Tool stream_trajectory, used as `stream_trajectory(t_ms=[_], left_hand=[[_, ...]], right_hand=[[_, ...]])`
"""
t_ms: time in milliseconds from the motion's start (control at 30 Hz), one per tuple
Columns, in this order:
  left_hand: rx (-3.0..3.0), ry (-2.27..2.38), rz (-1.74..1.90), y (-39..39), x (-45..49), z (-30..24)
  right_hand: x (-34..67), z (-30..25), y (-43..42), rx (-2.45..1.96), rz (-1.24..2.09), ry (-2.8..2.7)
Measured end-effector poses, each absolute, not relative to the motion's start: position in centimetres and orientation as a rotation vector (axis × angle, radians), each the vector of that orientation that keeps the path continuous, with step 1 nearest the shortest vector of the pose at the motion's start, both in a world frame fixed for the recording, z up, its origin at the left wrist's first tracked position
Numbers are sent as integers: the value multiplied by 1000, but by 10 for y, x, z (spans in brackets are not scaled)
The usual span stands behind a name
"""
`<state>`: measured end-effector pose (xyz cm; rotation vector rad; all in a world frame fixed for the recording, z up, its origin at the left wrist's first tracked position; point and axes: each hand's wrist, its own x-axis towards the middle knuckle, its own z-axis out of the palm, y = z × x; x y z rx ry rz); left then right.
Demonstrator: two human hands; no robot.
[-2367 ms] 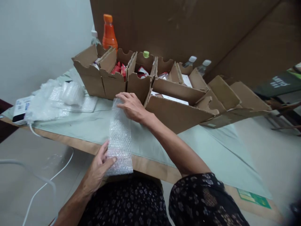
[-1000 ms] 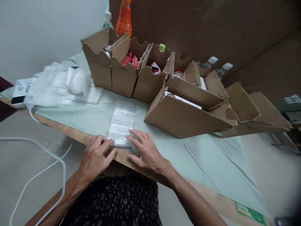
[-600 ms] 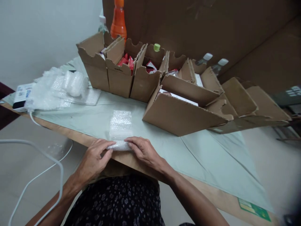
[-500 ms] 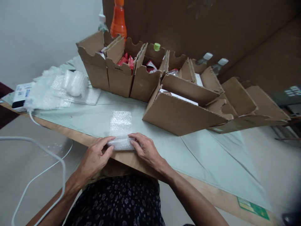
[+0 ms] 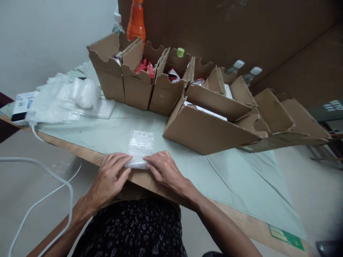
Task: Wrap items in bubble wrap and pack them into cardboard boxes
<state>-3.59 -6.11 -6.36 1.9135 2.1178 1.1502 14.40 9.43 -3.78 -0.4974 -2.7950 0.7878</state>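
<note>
A strip of bubble wrap [image 5: 140, 144] lies on the pale green cloth [image 5: 107, 132] near the table's front edge, its near end rolled up. My left hand [image 5: 109, 175] presses on the roll's left side with its fingers curled over it. My right hand [image 5: 164, 169] holds the roll's right side the same way. Whatever is inside the roll is hidden.
A row of open cardboard boxes [image 5: 139, 82] with red packets stands behind, with tilted boxes [image 5: 211, 130] to the right. An orange bottle [image 5: 136, 23] stands at the back. More bubble wrap [image 5: 66, 100] is piled at the left, with a white cable [image 5: 53, 182] below it.
The bubble wrap strip has been rolled up from its near end and shows shorter on the cloth. Both hands have moved forward with the roll.
</note>
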Motion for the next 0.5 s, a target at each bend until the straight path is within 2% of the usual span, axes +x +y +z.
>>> stream_trajectory(t_ms=[67, 167, 300, 400, 500], left_hand=[[1832, 2144, 1155, -57, -40, -65], [1740, 2247, 1150, -41, -46, -69], [1692, 2393, 1086, -23, -51, -72], [1534, 2420, 1215, -27, -48, -67], [1065, 2248, 1424, -43, -36, -57]], right_hand=[[145, -37, 96, -565, 831, -2738], [145, -39, 96, -618, 578, -2693], [140, -42, 97, -458, 333, -2812], [132, -45, 108, -440, 342, -2919], [128, -48, 119, -530, 499, -2847]])
